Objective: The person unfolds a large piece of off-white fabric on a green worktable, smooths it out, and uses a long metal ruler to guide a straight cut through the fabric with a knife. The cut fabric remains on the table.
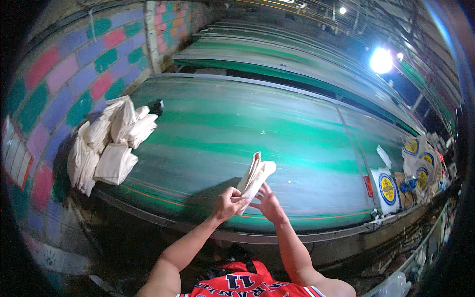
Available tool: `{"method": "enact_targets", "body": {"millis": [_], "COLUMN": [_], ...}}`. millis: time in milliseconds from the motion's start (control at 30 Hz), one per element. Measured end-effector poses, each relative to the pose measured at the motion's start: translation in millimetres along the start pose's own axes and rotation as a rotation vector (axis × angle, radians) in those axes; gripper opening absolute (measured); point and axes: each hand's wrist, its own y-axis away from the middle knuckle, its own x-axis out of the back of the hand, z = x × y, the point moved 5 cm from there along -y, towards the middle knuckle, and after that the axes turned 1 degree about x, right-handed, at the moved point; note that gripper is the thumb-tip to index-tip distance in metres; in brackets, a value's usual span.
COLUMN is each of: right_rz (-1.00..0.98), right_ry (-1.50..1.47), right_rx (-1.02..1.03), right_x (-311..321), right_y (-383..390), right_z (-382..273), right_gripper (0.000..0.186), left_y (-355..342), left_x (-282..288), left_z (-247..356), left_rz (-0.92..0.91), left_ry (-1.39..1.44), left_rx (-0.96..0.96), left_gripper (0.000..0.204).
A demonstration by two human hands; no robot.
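Above the near edge of the long green table (pixel 213 128), my left hand (pixel 229 204) is closed on a folded cream cloth (pixel 258 179), thumb across its lower end. The cloth is held upright and tilts to the right, its folded layers showing at the top. My right hand (pixel 269 205) is beside the cloth's lower right side with its fingers apart. Its fingertips reach the cloth's edge, but I cannot tell whether they press on it. On the table's left end lies a heap of similar folded cream cloths (pixel 116 161).
A small black object (pixel 158 106) sits behind the heap. At the table's right end are white bags with round blue-and-yellow prints (pixel 387 189) and a blue item (pixel 408 185). A painted brick wall (pixel 64 74) borders the left; more long tables (pixel 297 54) stand beyond.
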Motion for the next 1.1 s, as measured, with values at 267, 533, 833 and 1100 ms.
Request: {"method": "enact_targets", "body": {"millis": [267,533,833,1100], "right_rz": [0.359,0.322,0.460,0.913], "right_ry": [0.247,0.417,0.602,1.047], "right_rx": [-0.034,0.119,0.095,0.223], "right_x": [55.7,71.1,99.6,216.6], "right_y": [55.4,83.1,82.2,132.4], "right_z": [-7.2,-45.3,-87.3,-160.1], "right_gripper": [0.039,0.034,0.027,0.032], "left_y": [-18.7,-34.9,-75.8,-70.4], "left_x": [-104.9,-116.9,-131.7,-48.2], "left_z": [-14.8,-13.6,-34.0,-99.9], "left_rz": [-0.384,-0.216,-0.073,0.252], "left_ry": [0.169,0.287,0.312,0.014], "left_rx": [0.071,0.185,0.276,0.300], "left_gripper": [0.044,0.069,0.015,0.019]}}
